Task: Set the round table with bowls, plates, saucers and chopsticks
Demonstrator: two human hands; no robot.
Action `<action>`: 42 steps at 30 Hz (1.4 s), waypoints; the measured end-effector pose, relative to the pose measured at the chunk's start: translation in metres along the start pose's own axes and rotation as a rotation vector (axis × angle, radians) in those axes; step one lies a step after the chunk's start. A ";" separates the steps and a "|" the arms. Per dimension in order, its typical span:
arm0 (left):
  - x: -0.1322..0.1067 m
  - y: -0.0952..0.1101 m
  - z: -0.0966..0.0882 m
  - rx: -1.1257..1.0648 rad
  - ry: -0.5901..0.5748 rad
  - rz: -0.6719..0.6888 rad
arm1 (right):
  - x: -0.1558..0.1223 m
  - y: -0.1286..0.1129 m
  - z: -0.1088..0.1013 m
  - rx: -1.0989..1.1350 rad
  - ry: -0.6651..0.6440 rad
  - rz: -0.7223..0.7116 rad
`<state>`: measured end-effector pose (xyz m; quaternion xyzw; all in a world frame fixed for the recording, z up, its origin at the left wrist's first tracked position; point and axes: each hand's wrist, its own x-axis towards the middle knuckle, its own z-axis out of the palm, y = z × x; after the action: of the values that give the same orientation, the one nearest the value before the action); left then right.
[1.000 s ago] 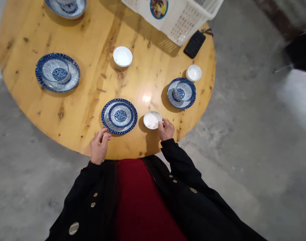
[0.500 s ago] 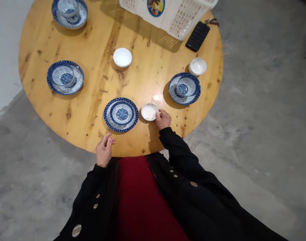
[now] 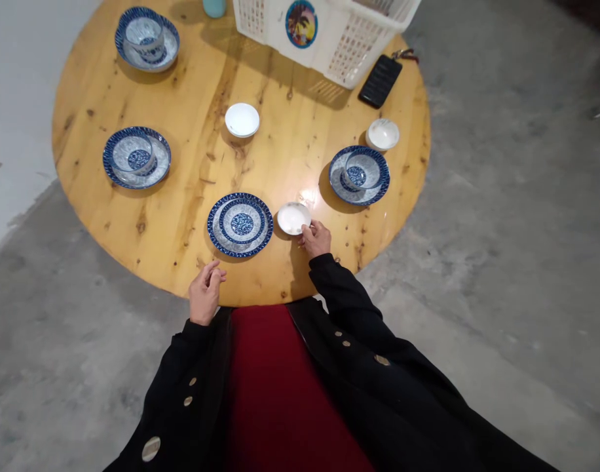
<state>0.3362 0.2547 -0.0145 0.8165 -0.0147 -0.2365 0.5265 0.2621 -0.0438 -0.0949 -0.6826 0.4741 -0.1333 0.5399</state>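
right hand (image 3: 316, 238): fingers pinch small white round dish (image 3: 293, 217) by its rim, so it sits flat beside blue-and-white round plate (image 3: 240, 223) | left hand (image 3: 205, 293): loosely curled, empty, at round wooden surface (image 3: 182, 196) edge

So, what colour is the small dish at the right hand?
The small dish is plain white; head view.

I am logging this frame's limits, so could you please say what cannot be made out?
Head view, white basket: contents cut off by the top edge.
Head view, teal cup: same edge, only base shows.
Head view, right hand at small white dish: grip too small to tell.
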 end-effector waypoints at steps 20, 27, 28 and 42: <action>0.008 -0.016 -0.029 -0.033 0.023 0.068 | 0.006 0.004 0.013 0.020 0.146 0.004; 0.006 -0.031 -0.047 -0.047 0.019 0.063 | 0.004 0.003 0.019 0.059 0.170 0.009; 0.005 -0.034 -0.050 -0.049 0.023 0.068 | 0.004 0.002 0.021 0.068 0.173 0.011; -0.015 -0.077 -0.074 -0.071 0.078 -0.072 | 0.038 -0.063 -0.011 -0.285 0.241 -0.230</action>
<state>0.3350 0.3560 -0.0514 0.8061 0.0436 -0.2234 0.5463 0.3060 -0.0828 -0.0493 -0.7808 0.4681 -0.2063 0.3587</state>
